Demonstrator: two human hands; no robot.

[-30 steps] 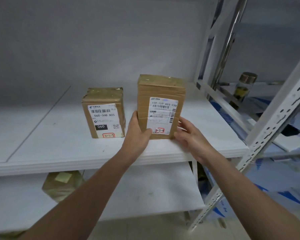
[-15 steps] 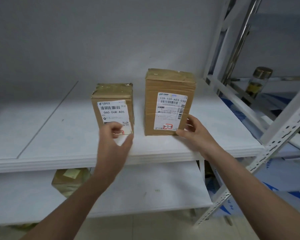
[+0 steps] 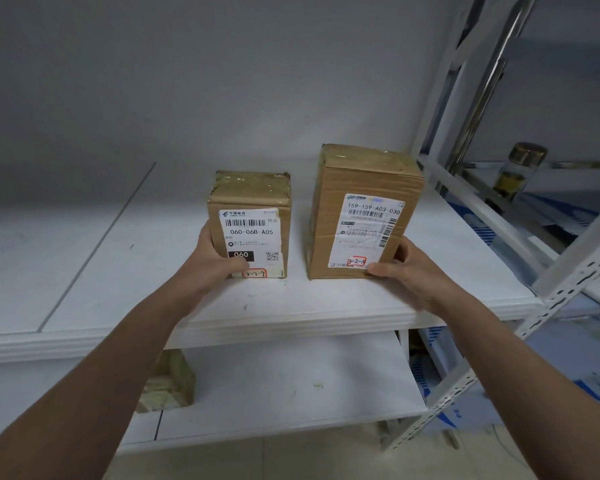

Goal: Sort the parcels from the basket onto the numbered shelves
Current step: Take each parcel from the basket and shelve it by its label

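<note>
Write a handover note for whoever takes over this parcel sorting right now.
Left hand grips the 060-06B-A05 parcel at its lower left corner; right hand grips the 159-159-A03-030 parcel at its lower right corner.
Both stand upright, apart, on the upper shelf.
Done: these two shelved; a third parcel sits on the lower shelf.
To do: release, check the basket, which is out of view.
</note>
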